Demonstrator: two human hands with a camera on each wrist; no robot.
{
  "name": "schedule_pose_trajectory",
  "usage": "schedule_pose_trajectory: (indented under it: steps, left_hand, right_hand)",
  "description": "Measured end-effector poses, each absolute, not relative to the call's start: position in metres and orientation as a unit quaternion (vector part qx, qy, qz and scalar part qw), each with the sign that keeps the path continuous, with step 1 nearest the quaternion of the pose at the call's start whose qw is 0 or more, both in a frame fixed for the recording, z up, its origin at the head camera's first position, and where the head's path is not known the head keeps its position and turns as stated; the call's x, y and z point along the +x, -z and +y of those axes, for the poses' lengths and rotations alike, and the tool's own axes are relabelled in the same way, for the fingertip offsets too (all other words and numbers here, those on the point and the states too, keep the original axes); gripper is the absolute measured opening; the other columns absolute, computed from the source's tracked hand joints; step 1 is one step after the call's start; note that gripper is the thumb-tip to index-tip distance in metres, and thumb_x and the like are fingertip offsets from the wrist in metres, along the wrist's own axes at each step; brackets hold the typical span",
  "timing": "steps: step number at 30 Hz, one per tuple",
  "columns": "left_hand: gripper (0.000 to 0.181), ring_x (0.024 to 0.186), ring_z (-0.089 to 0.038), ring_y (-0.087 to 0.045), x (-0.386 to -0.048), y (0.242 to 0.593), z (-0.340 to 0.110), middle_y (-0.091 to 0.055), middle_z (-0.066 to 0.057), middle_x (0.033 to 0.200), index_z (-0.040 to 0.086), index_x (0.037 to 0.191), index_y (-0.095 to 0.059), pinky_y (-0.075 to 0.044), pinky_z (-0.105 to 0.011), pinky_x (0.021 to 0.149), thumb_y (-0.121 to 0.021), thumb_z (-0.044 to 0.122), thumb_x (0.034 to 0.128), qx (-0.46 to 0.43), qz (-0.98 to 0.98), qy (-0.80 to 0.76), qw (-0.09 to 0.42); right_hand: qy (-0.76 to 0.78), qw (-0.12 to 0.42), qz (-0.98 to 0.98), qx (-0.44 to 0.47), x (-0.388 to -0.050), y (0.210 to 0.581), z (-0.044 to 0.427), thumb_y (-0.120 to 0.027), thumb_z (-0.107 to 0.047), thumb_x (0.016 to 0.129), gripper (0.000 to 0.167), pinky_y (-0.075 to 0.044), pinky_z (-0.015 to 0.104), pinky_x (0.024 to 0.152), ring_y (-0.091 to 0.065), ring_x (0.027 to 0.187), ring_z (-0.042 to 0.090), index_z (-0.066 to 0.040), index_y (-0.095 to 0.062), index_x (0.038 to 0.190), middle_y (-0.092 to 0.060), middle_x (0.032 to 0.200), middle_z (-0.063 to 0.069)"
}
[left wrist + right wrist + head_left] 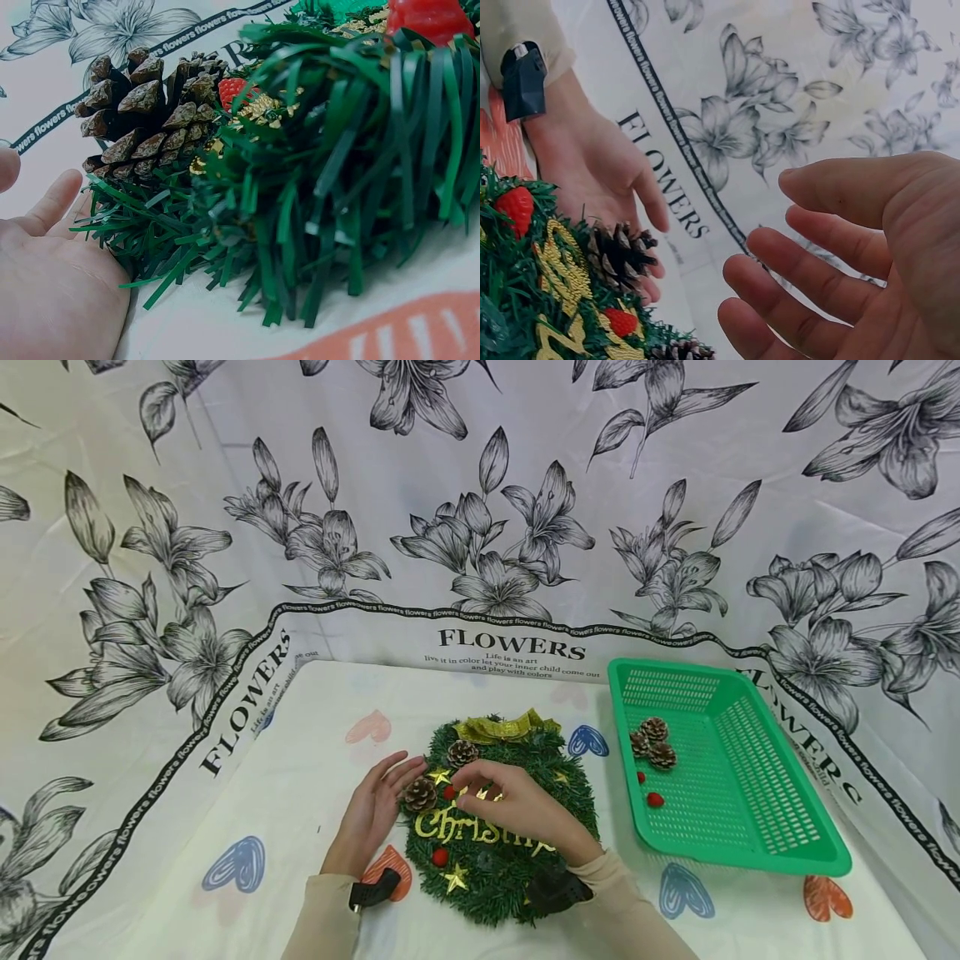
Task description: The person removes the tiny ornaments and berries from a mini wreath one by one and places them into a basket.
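Observation:
A round green wreath [502,877] lies on the table with a gold "Christmas" sign [480,828], gold stars, red berries and a gold ribbon [510,727]. The left hand [377,802] is at its left edge, palm turned inward, beside a pine cone [419,794]; the same pine cone [142,112] stands by the fingers in the left wrist view. Above the wreath's upper left hovers the right hand [517,806], fingers loosely bent and apart. In the right wrist view the right hand [847,262] holds nothing. Another pine cone [462,753] sits near the ribbon.
A green plastic basket [750,856] stands to the right of the wreath, holding several pine cones [662,756] and red berries [656,800]. A white cloth with heart prints [300,777] covers the table, and a flower-printed curtain [480,468] hangs behind.

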State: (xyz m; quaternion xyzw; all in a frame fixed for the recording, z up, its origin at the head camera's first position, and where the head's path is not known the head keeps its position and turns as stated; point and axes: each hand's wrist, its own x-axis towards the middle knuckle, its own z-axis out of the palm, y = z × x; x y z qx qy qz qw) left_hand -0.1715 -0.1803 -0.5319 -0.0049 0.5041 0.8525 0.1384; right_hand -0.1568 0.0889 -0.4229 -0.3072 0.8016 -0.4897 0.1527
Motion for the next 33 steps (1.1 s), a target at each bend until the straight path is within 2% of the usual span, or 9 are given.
schedule_pose_trajectory:
  steps: [3, 6, 9, 13, 16, 23, 28, 33]
  left_hand:
    - [0.062, 0.135, -0.010, -0.056, -0.171, 0.532, -0.180, -0.044, -0.014, 0.159, 0.005, 0.160, -0.018, 0.011, -0.056, 0.126, -0.027, 0.044, 0.1125, -0.002, 0.505, -0.852, 0.136]
    - [0.064, 0.135, -0.010, -0.056, -0.171, 0.533, -0.181, -0.045, -0.013, 0.159, 0.005, 0.160, -0.018, 0.013, -0.057, 0.125, -0.028, 0.045, 0.1119, 0.001, 0.505, -0.852, 0.136]
    - [0.062, 0.136, -0.012, -0.055, -0.171, 0.534, -0.181, -0.046, -0.012, 0.158, 0.006, 0.160, -0.018, 0.011, -0.056, 0.126, -0.028, 0.044, 0.1123, 0.000, 0.503, -0.854, 0.136]
    - [0.062, 0.138, -0.014, -0.053, -0.171, 0.533, -0.180, -0.044, -0.013, 0.159, 0.006, 0.161, -0.018, 0.004, -0.053, 0.128, -0.028, 0.043, 0.1125, -0.002, 0.497, -0.857, 0.137]
    - [0.062, 0.139, -0.014, -0.053, -0.171, 0.532, -0.180, -0.043, -0.014, 0.160, 0.006, 0.160, -0.018, 0.005, -0.054, 0.128, -0.027, 0.043, 0.1126, -0.003, 0.499, -0.856, 0.138]
    - [0.063, 0.139, -0.014, -0.053, -0.172, 0.533, -0.181, -0.041, -0.015, 0.160, 0.005, 0.160, -0.018, 0.011, -0.057, 0.126, -0.028, 0.045, 0.1122, 0.000, 0.506, -0.852, 0.136]
    - [0.062, 0.139, -0.014, -0.052, -0.171, 0.534, -0.181, -0.043, -0.014, 0.160, 0.006, 0.160, -0.019, 0.008, -0.056, 0.127, -0.027, 0.045, 0.1122, -0.003, 0.507, -0.851, 0.138]
    - [0.062, 0.138, -0.014, -0.053, -0.172, 0.534, -0.180, -0.043, -0.014, 0.160, 0.005, 0.160, -0.018, 0.006, -0.055, 0.127, -0.026, 0.044, 0.1125, 0.001, 0.504, -0.853, 0.137]
  right_hand:
    - [0.492, 0.165, 0.797, -0.309, -0.155, 0.427, 0.085, -0.063, -0.032, 0.102, 0.024, -0.055, 0.030, 0.084, -0.064, 0.101, 0.007, -0.028, -0.065, 0.126, -0.068, 0.121, -0.003]
    - [0.498, 0.185, 0.790, -0.305, -0.153, 0.432, 0.082, -0.064, -0.030, 0.102, 0.025, -0.056, 0.028, 0.079, -0.065, 0.100, 0.008, -0.027, -0.065, 0.126, -0.068, 0.123, 0.002]
    - [0.504, 0.205, 0.781, -0.308, -0.152, 0.437, 0.080, -0.064, -0.028, 0.102, 0.028, -0.056, 0.027, 0.075, -0.065, 0.100, 0.010, -0.021, -0.065, 0.129, -0.066, 0.128, 0.011]
    - [0.499, 0.213, 0.777, -0.319, -0.151, 0.444, 0.077, -0.065, -0.023, 0.101, 0.033, -0.056, 0.025, 0.075, -0.066, 0.101, 0.013, -0.010, -0.063, 0.131, -0.065, 0.128, 0.014]
    - [0.488, 0.214, 0.781, -0.326, -0.151, 0.447, 0.075, -0.064, -0.022, 0.102, 0.033, -0.055, 0.023, 0.075, -0.066, 0.099, 0.014, -0.006, -0.063, 0.131, -0.066, 0.127, 0.015]
    - [0.466, 0.221, 0.790, -0.331, -0.149, 0.454, 0.069, -0.065, -0.026, 0.101, 0.033, -0.054, 0.021, 0.074, -0.063, 0.089, 0.003, -0.007, -0.065, 0.128, -0.069, 0.124, 0.012]
    - [0.457, 0.225, 0.795, -0.330, -0.147, 0.461, 0.067, -0.066, -0.029, 0.100, 0.035, -0.052, 0.019, 0.066, -0.061, 0.080, 0.000, -0.010, -0.065, 0.129, -0.070, 0.121, 0.009]
    - [0.451, 0.220, 0.798, -0.333, -0.147, 0.467, 0.065, -0.066, -0.028, 0.101, 0.034, -0.050, 0.018, 0.065, -0.059, 0.078, -0.001, -0.011, -0.065, 0.130, -0.070, 0.122, 0.008]
